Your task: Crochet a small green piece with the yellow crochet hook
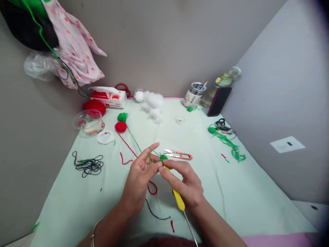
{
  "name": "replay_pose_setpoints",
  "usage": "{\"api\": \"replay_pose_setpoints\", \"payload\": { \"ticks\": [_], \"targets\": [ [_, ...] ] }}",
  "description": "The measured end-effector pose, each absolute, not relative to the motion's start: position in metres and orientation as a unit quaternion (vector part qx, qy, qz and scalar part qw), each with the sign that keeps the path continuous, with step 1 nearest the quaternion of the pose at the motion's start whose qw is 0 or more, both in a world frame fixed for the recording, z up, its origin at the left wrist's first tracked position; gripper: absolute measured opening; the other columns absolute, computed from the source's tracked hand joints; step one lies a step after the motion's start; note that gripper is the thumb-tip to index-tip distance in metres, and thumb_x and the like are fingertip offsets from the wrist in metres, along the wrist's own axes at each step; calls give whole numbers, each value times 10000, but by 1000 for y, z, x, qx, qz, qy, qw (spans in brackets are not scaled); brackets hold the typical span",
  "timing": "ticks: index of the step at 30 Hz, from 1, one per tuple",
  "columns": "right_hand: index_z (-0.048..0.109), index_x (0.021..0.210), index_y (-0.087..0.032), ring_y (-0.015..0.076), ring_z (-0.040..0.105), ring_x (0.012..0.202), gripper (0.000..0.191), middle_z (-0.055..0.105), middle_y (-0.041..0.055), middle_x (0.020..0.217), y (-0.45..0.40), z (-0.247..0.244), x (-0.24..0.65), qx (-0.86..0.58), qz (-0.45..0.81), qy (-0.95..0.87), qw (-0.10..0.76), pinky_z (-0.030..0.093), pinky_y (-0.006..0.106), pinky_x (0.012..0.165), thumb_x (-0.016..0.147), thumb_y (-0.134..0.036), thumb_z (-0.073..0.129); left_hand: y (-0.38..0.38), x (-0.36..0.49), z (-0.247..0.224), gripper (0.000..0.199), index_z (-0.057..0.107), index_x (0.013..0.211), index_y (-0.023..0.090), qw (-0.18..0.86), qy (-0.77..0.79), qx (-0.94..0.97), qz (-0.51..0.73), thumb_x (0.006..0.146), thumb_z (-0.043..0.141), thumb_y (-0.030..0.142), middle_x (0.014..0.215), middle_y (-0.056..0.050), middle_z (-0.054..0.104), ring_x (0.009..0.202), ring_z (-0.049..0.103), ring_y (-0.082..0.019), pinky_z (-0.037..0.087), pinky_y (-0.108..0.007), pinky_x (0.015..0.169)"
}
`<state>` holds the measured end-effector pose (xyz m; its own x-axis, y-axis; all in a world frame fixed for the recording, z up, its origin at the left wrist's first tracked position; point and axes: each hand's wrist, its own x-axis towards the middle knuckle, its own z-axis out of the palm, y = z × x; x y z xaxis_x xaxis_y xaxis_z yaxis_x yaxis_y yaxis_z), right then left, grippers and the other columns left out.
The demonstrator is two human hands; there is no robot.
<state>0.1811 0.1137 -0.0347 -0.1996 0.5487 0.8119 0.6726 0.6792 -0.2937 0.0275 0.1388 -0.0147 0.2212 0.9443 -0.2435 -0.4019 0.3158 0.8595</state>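
Between the fingertips of my left hand (141, 173) sits a small piece of green crochet work (162, 157). Its green yarn passes over my raised left index finger and runs back to a green yarn ball (122, 117). My right hand (185, 181) grips a crochet hook (178, 199) by its yellow handle, the tip at the green piece and a metal shaft pointing toward me. Just beyond my hands lies a pair of orange-handled thread snips (178, 154). A red yarn ball (120, 127) trails its strand down under my left hand.
Black cord (89, 166) lies at left, near a white ring spool (105, 137) and a plastic tub (88, 123). Along the back stand a tissue box (109, 98), white stuffing (153, 103), a pen can (194, 95) and a phone (219, 101) against a bottle. Green yarn strands (230, 144) lie at right.
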Motion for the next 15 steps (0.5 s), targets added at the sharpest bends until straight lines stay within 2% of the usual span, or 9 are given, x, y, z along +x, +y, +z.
{"api": "replay_pose_setpoints", "payload": {
  "ticks": [1,3,5,7,9,11,13,15],
  "targets": [
    [708,1360,-233,206,770,1016,456,788,99,1133,114,-34,181,-394,-55,-769,499,661,312,831,947,-42,678,139,27,-14,533,693,1379,228,716,393,334,470,866,819,303,876,11,678,821,669,-128,549,-212,760],
    [737,1290,-242,199,765,955,356,777,95,1092,115,-29,182,-396,-8,-746,535,658,327,797,987,-84,638,138,25,-13,551,676,1398,231,676,417,378,476,869,816,295,850,22,665,771,653,-124,556,-225,750],
    [750,1207,-245,200,756,922,288,769,88,1039,116,-22,182,-406,54,-713,569,650,349,786,1011,-99,597,137,23,-14,523,672,1394,265,550,458,487,500,885,791,242,842,44,680,610,562,-91,549,-231,683],
    [736,1163,-234,199,746,902,279,767,73,981,116,-13,182,-409,96,-692,587,640,366,814,1005,-70,576,139,20,-12,485,679,1375,287,374,449,633,508,911,746,165,868,45,743,505,459,-84,546,-258,654],
    [720,1136,-221,188,735,887,282,765,56,944,113,-3,182,-414,120,-683,590,623,371,859,990,-35,567,143,17,-7,514,647,1413,287,214,393,737,506,933,709,113,879,23,787,558,546,-127,572,-310,734],
    [711,1111,-218,179,727,892,263,758,46,931,111,9,183,-423,135,-674,591,609,354,861,989,-35,567,151,16,3,568,584,1479,266,113,335,789,503,952,678,78,903,-7,812,687,656,-177,580,-365,854],
    [711,1099,-221,174,725,906,231,751,47,948,109,23,185,-434,149,-664,591,605,325,825,1001,-64,573,160,17,18,604,534,1522,245,64,296,809,503,962,662,58,942,-22,823,706,676,-181,567,-399,933],
    [720,1099,-229,166,724,903,214,748,47,965,110,39,188,-437,151,-661,591,609,295,782,1015,-94,576,167,18,35,592,539,1516,240,47,281,809,514,965,672,70,929,-10,817,642,642,-163,567,-401,937]
  ]
}}
